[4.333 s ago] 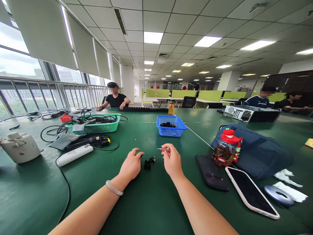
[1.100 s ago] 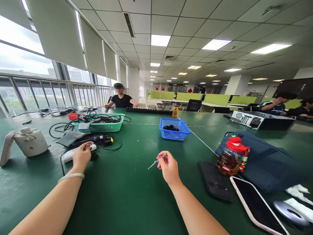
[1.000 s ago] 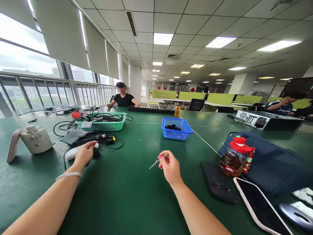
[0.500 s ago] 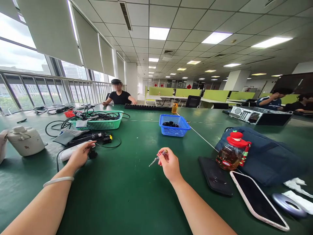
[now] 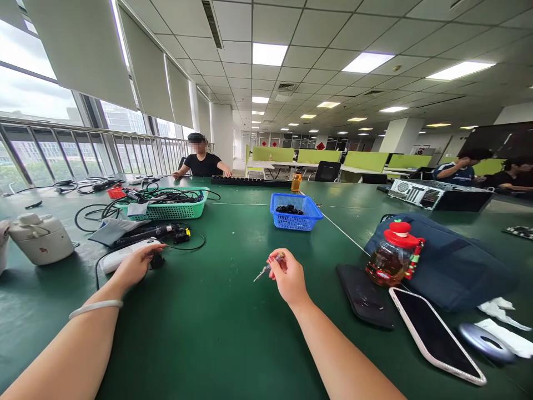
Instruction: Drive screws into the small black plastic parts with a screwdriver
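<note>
Screwdriver [image 5: 265, 270]: pinched by right hand [image 5: 291, 275]; long axis slanting, tip toward lower left;
Left hand [image 5: 135, 264]: grip unclear; black part [image 5: 157, 260] beside it;
Blue basket [image 5: 296, 222]: beyond, apart

Left forearm [image 5: 69, 353]: bare along its visible length, lower left of frame; wide at the bottom edge, narrowing evenly to the wrist.
Bracelet [image 5: 96, 305]: single pale, whitish band on the left wrist, lower left; slim, rounded, smooth, with a soft sheen; underside hidden.
Left hand [image 5: 135, 265]: bare, left of centre; slender fingers, a hint of red at one fingertip, nail detail too small to tell.
Right hand [image 5: 288, 278]: bare, just right of centre; slim, tapering fingers.
Right nails [image 5: 270, 260]: red, small in frame; exact shape unclear.
Right forearm [image 5: 337, 350]: bare, lower right of centre; plain, smooth outline, cut by the bottom edge.
</note>
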`<state>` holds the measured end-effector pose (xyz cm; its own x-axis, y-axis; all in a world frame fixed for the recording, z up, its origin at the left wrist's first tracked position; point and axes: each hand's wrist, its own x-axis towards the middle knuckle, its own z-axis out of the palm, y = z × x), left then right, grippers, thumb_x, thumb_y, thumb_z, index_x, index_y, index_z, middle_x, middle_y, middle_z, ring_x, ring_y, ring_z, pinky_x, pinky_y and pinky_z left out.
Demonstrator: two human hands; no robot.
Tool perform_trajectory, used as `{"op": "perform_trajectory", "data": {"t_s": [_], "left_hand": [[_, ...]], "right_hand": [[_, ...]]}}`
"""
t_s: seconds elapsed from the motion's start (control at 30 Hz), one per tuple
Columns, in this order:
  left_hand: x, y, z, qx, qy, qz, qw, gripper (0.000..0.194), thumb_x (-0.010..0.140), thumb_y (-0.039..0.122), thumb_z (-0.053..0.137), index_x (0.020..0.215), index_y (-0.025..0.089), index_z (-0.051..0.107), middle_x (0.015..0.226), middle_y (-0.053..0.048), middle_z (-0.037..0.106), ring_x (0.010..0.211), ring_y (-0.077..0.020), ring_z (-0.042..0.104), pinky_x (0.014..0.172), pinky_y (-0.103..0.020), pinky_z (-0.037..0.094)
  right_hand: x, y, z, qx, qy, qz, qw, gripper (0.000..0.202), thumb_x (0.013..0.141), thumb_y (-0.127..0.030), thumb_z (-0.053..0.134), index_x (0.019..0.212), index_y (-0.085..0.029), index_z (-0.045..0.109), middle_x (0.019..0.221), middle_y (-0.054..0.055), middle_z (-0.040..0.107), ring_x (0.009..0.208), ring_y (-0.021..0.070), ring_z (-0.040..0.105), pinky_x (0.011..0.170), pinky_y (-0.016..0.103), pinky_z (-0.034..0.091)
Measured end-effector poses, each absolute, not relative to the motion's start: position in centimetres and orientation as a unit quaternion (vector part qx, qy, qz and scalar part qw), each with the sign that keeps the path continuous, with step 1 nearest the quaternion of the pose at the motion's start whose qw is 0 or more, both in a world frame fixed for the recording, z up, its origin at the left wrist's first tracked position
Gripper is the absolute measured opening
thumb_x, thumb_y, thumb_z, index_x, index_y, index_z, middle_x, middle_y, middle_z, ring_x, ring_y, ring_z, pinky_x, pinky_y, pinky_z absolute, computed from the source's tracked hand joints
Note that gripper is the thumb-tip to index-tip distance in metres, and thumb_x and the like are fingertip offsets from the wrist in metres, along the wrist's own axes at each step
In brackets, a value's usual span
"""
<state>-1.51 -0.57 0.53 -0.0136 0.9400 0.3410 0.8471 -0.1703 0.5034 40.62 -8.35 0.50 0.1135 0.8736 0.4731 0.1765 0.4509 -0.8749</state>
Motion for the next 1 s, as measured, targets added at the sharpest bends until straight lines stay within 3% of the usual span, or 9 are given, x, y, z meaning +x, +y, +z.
{"op": "perform_trajectory", "data": {"t_s": [0.7, 1.0], "left_hand": [[-1.0, -0.6, 0.8, 0.724, 0.629, 0.282, 0.027, 0.048, 0.069, 0.029, 0.040, 0.109, 0.017, 0.064, 0.111, -0.009, 0.069, 0.106, -0.0283, 0.061, 0.095, -0.038, 0.047], [-0.7, -1.3, 1.0, 0.728, 0.634, 0.260, -0.007, 0.052, 0.072, 0.030, 0.037, 0.113, 0.016, 0.065, 0.118, -0.012, 0.066, 0.110, -0.0301, 0.059, 0.096, -0.041, 0.045]], "right_hand": [[40.6, -8.1, 0.4, -0.434, -0.602, 0.288, 0.605, 0.016, 0.084, -0.037, 0.053, 0.082, -0.021, 0.055, 0.071, 0.000, 0.062, 0.050, 0.0117, 0.056, 0.049, 0.023, 0.047], [40.5, -8.4, 1.0, -0.438, -0.614, 0.276, 0.595, 0.015, 0.084, -0.036, 0.053, 0.083, -0.021, 0.055, 0.072, 0.000, 0.061, 0.051, 0.0119, 0.055, 0.049, 0.023, 0.046]]}}
